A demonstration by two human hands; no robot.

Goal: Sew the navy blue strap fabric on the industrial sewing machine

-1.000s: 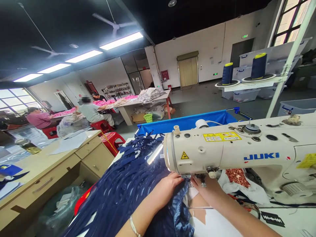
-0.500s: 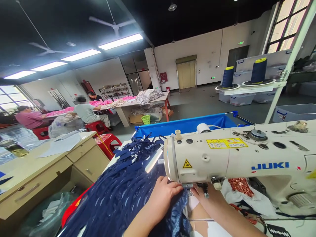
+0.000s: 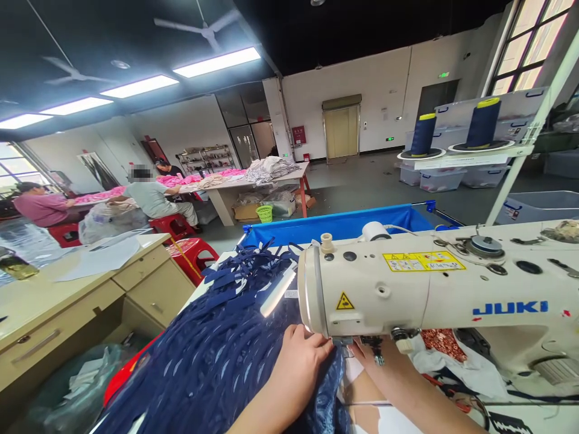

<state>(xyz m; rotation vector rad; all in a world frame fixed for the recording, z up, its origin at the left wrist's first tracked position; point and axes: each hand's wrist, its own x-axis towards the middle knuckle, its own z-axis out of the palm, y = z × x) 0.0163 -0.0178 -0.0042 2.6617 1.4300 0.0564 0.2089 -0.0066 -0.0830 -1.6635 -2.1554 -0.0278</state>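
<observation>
Item: navy fabric (image 3: 217, 355), under my left hand (image 3: 301, 358), which lies spread flat on it; soft, light, slippery, best held at the edge by the needle. Right hand (image 3: 375, 355) beneath the machine (image 3: 429, 289); its grip I cannot tell.

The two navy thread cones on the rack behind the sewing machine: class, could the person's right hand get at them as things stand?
Probably not readily. The right hand lies under the sewing machine head on the navy fabric; the thread cones stand on a raised rack beyond the machine body, which blocks a direct path.
</observation>
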